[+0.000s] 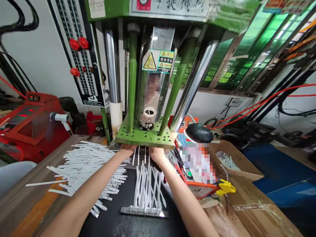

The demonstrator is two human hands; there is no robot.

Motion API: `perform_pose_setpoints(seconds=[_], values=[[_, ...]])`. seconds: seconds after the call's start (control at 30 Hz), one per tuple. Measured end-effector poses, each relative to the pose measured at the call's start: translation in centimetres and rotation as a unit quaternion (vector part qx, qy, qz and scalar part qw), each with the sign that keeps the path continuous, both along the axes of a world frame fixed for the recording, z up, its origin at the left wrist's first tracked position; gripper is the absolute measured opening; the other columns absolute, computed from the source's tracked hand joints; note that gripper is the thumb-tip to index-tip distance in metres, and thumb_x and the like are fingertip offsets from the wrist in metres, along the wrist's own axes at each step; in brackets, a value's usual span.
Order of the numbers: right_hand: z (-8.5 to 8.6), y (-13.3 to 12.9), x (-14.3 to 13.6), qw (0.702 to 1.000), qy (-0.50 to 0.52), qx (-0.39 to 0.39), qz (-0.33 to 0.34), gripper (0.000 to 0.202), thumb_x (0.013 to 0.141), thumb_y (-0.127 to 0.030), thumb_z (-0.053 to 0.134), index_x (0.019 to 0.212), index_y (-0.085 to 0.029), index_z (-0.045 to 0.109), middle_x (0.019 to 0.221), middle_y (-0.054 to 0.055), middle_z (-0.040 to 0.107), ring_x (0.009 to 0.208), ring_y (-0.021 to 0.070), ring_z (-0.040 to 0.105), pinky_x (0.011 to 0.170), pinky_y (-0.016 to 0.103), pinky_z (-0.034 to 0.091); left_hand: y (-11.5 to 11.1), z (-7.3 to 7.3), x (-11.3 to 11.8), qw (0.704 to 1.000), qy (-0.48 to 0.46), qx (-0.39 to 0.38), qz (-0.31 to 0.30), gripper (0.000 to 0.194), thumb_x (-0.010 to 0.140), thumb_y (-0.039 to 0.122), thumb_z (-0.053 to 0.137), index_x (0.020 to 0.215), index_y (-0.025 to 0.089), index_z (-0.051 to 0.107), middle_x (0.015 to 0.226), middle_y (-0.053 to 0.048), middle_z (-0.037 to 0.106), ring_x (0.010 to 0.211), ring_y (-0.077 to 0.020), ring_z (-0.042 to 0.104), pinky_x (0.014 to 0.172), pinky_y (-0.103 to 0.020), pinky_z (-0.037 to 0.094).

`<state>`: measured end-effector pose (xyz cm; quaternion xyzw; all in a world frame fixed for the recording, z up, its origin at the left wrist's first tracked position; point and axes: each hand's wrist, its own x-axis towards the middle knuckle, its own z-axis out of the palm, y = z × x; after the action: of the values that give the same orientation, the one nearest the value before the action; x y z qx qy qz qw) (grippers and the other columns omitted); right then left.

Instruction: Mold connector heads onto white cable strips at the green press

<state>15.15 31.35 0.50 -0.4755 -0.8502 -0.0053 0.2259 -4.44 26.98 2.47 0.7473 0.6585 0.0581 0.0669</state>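
Observation:
Both my hands reach beneath the green drilled plate (pixel 145 138) of an upright press. My left hand (pixel 127 150) is under the plate's left side, and its fingers are hidden by the plate. Under the right side is my right hand (pixel 157 154), its fingertips also out of sight. A few thin white strips (pixel 138 157) stick out toward me between the hands; I cannot tell whether either hand grips them. Closer to me, a bunch of white strips (pixel 145 184) lies with its ends at a flat metal bar (pixel 140 212). Beside my left forearm spreads a large pile of white strips (pixel 86 161).
Green rods and chrome columns (pixel 113 65) flank the press. At right stand a black lamp head (pixel 199 132), an orange-sided box (pixel 201 191), a yellow-handled tool (pixel 225 187) and an open cardboard box (pixel 243 171). A red machine (pixel 37 121) is at left.

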Motion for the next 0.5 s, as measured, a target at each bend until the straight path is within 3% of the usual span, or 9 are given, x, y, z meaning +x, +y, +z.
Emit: perform_pose_setpoints(seconds=[0.07,0.13,0.27,0.37,0.5], values=[[0.5,-1.2,0.4,0.999,-0.037,0.002,0.008,0.046,0.097,-0.019,0.036,0.139,-0.025,0.056,0.133,0.012,0.06,0.132,0.0303,0.043,0.112,0.049,0.029,-0.6,0.1,0.0,1.0,-0.004,0.015,-0.001,0.039,0.098,0.022,0.046,0.135,0.026,0.055,0.128,-0.01,0.064,0.115,-0.0258,0.063,0.101,-0.048,0.047],[0.6,-2.9,1.5,0.997,-0.075,0.0,0.024,0.046,0.096,-0.018,0.04,0.137,-0.03,0.057,0.137,0.011,0.056,0.133,0.0301,0.041,0.112,0.05,0.024,-1.8,-0.4,-0.2,0.999,-0.011,0.033,0.0,0.054,0.092,0.008,0.042,0.14,0.031,0.051,0.135,-0.01,0.06,0.126,-0.0288,0.056,0.106,-0.049,0.042],[0.2,-5.0,3.8,0.993,-0.115,-0.015,0.028,0.054,0.094,-0.014,0.042,0.144,-0.031,0.049,0.147,0.015,0.045,0.136,0.0306,0.037,0.106,0.048,0.031,-6.0,-2.0,-0.3,0.997,-0.035,0.065,-0.016,0.08,0.079,-0.008,0.036,0.15,0.027,0.035,0.154,-0.009,0.039,0.142,-0.0275,0.037,0.113,-0.044,0.038],[0.0,-4.4,3.5,0.994,-0.107,-0.028,0.022,0.056,0.093,-0.011,0.039,0.145,-0.03,0.048,0.14,0.016,0.051,0.13,0.0298,0.044,0.1,0.043,0.037,-9.3,-2.6,0.3,0.995,-0.042,0.084,-0.037,0.077,0.08,-0.009,0.029,0.15,0.022,0.036,0.155,-0.011,0.036,0.143,-0.0257,0.034,0.115,-0.044,0.037],[0.6,-2.1,1.0,0.997,-0.055,-0.026,0.037,0.049,0.094,-0.013,0.039,0.137,-0.026,0.057,0.127,0.011,0.063,0.124,0.028,0.05,0.104,0.043,0.035,-13.5,-2.4,0.9,0.981,-0.077,0.159,-0.086,0.063,0.086,-0.003,0.031,0.142,0.021,0.049,0.148,-0.012,0.045,0.139,-0.0247,0.042,0.111,-0.043,0.045]])
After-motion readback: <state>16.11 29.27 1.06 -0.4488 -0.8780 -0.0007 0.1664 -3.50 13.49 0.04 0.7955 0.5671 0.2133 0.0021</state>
